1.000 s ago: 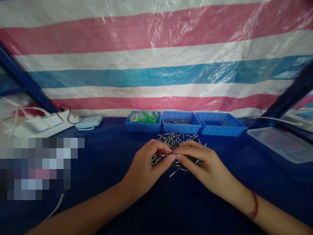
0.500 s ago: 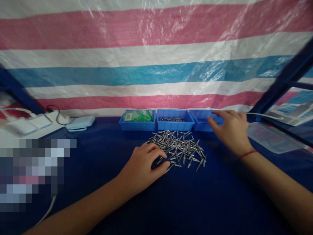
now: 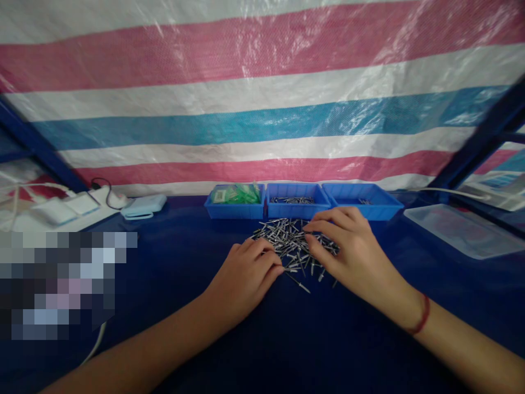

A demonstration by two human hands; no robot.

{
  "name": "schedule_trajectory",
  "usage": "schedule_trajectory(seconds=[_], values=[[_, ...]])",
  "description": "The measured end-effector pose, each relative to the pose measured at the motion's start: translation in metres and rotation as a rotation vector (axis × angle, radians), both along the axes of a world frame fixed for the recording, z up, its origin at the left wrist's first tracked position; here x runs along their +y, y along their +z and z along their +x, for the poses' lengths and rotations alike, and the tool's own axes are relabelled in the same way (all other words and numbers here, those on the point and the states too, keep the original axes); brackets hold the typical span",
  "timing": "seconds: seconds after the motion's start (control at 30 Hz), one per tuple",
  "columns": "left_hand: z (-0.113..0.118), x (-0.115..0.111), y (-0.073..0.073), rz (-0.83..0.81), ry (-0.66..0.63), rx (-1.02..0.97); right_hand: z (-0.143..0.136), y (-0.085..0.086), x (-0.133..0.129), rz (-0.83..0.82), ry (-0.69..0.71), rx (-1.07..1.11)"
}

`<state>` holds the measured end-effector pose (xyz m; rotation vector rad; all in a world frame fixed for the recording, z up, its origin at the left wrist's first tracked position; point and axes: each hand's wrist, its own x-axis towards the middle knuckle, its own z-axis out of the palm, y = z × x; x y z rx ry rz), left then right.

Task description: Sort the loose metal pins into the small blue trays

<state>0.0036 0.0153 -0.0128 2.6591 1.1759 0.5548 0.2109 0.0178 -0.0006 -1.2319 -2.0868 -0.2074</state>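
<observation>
A loose pile of silver blind rivets (image 3: 287, 235) lies on the dark blue table. At the pile's left edge, my left hand (image 3: 244, 276) has thumb and forefinger pressed together on one blind rivet (image 3: 301, 285), whose far end points toward the lower right. My right hand (image 3: 350, 246) hovers over the pile's right side, fingers and thumb apart, with nothing visible between them. Behind the pile, the middle blue bin (image 3: 297, 212) contains many rivets, while the right blue bin (image 3: 361, 212) has a few small rivets inside.
A left blue bin (image 3: 235, 212) contains green plastic packets (image 3: 244, 193). To the right lies a clear plastic lid or tray (image 3: 463, 232). A light blue case (image 3: 144, 206) and a white power strip (image 3: 77, 216) are at the left. Striped sheeting (image 3: 262, 126) hangs behind.
My right hand has moved left from the right bin to above the pile. My left thumb and forefinger have closed on a rivet, which now sticks out from them.
</observation>
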Motion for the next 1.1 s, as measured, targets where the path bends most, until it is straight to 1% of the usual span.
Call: schedule_trajectory(seconds=[0.07, 0.17, 0.23, 0.3, 0.4, 0.5, 0.6, 0.83, 1.1], values=[[0.0, 0.001, 0.0, -0.072, 0.027, -0.143, -0.003, -0.001, -0.002, -0.046, 0.058, 0.068], [0.001, 0.002, 0.0, -0.201, 0.087, -0.324, -0.009, -0.003, -0.003, -0.192, 0.145, 0.234], [0.001, 0.001, 0.001, -0.245, 0.116, -0.382, -0.014, -0.004, -0.005, -0.309, 0.218, 0.346], [0.001, 0.0, 0.001, -0.257, 0.123, -0.417, -0.018, -0.004, -0.007, -0.395, 0.287, 0.45], [0.001, 0.0, 0.001, -0.253, 0.113, -0.442, -0.022, -0.004, -0.01, -0.454, 0.334, 0.565], [0.002, 0.0, 0.0, -0.249, 0.105, -0.441, -0.021, -0.004, -0.01, -0.483, 0.335, 0.626], [0.002, -0.001, 0.0, -0.247, 0.095, -0.436, -0.021, -0.004, -0.01, -0.493, 0.335, 0.641], [0.002, -0.003, 0.004, -0.222, 0.005, -0.449, -0.022, -0.003, -0.011, -0.443, 0.35, 0.634], [0.004, -0.002, 0.005, -0.209, 0.049, -0.455, -0.024, -0.004, -0.013, -0.404, 0.381, 0.616]])
